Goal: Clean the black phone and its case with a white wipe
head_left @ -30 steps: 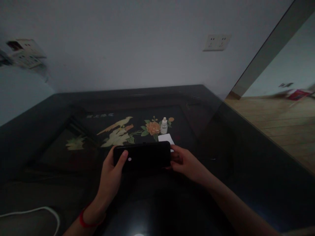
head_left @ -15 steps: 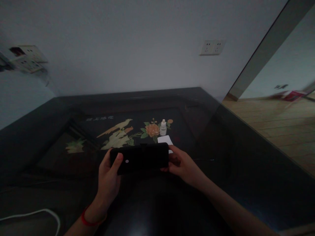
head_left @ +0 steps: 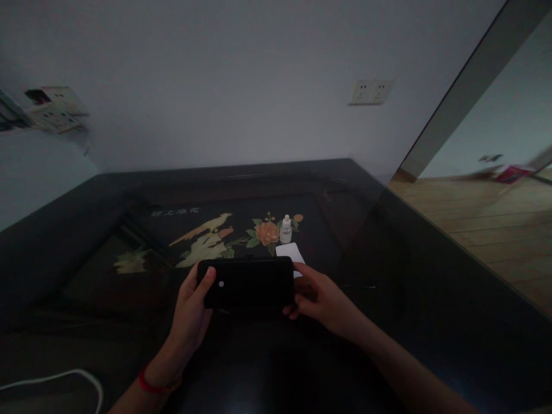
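I hold a black phone sideways above a dark table, its dark screen facing me. My left hand grips the phone's left end, thumb lying on the screen near a small white dot. My right hand clasps the right end, fingers curled round the edge. Just behind the phone lie a small white card and a small clear dropper bottle with a white cap, standing upright on the table.
The table top carries an inlaid picture of a bird and flowers. A white cable curves at the lower left. Wall sockets sit on the back wall. A wooden floor shows at the right.
The phone and both hands have shifted slightly down and a little to the right; the grip on both ends is the same.
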The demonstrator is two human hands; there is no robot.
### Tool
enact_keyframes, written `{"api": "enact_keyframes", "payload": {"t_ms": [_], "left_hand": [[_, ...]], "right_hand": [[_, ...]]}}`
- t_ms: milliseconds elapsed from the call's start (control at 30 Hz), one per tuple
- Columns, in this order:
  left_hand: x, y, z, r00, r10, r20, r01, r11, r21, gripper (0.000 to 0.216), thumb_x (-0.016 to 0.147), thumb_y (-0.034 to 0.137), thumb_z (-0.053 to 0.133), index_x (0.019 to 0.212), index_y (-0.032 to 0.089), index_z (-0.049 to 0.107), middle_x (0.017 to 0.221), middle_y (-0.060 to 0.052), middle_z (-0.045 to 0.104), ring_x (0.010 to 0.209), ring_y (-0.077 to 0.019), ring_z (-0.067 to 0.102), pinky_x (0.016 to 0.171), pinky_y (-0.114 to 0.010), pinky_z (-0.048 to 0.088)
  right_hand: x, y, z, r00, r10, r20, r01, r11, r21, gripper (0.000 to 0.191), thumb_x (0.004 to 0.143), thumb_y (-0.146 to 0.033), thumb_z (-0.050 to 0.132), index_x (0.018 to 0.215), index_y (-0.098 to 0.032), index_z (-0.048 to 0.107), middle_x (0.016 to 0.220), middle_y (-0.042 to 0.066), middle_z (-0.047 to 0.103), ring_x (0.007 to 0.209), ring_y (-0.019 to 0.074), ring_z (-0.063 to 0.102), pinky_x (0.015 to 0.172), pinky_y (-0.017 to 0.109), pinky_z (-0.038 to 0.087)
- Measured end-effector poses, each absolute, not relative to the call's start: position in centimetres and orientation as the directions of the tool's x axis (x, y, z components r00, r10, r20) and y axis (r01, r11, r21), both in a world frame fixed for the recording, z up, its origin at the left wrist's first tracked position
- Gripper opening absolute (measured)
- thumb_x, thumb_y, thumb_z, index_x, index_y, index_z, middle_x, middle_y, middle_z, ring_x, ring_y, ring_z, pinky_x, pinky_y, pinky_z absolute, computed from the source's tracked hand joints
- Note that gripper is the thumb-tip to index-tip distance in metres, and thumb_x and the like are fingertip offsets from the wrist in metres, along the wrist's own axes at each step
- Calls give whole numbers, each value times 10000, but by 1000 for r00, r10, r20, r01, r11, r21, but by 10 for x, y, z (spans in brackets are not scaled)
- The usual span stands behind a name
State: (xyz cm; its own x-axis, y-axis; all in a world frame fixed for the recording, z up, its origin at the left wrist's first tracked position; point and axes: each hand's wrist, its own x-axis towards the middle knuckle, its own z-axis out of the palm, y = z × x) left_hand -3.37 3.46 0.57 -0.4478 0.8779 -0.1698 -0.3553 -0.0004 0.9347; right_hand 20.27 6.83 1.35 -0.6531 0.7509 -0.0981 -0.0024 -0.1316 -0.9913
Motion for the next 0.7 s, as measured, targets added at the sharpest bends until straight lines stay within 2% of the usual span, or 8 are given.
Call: {"api": "enact_keyframes", "payload": {"t_ms": [100,200,300,400,533,700], "left_hand": [[-38,36,9,-446,880,-163,-340,2,941,376,599,402,801,876,191,662,804,25,658,691,-98,581,598,-159,481],[-38,37,8,-424,895,-141,-312,2,950,338,622,392,788,858,189,656,752,33,641,667,-97,575,583,-159,470],[-36,35,4,-408,906,-114,-255,7,967,335,630,397,781,857,187,651,768,29,649,689,-108,589,611,-173,477],[-35,33,-2,-417,905,-86,-183,10,983,378,651,413,761,934,191,648,846,6,671,777,-151,617,676,-216,492],[-37,30,-6,-432,902,-14,-58,-13,998,365,683,430,730,952,198,646,921,-12,685,862,-178,619,728,-233,478],[-39,27,-7,-441,895,68,58,-46,997,341,698,422,716,947,197,653,913,-21,670,866,-185,605,734,-243,464]], "right_hand": [[211,72,19,-728,679,-97,25,-116,-993,539,766,-162,582,1290,-193,459,902,29,624,810,141,641,691,274,550],[217,77,23,-699,709,-88,52,-72,-996,508,798,-182,562,1297,-217,473,996,41,625,837,134,626,745,297,547],[218,80,24,-633,767,-105,120,-37,-992,443,840,-167,487,1281,-207,499,933,30,638,771,127,633,725,299,540],[215,80,25,-618,776,-125,199,1,-980,361,845,-154,463,1184,-172,584,867,30,654,739,136,635,694,286,530],[212,79,25,-608,787,-104,223,43,-974,334,833,-146,462,1123,-169,626,877,38,672,729,139,632,661,264,515],[212,80,22,-588,804,-91,252,75,-965,296,813,-157,476,1056,-152,644,813,31,656,703,138,609,630,252,473]]}}
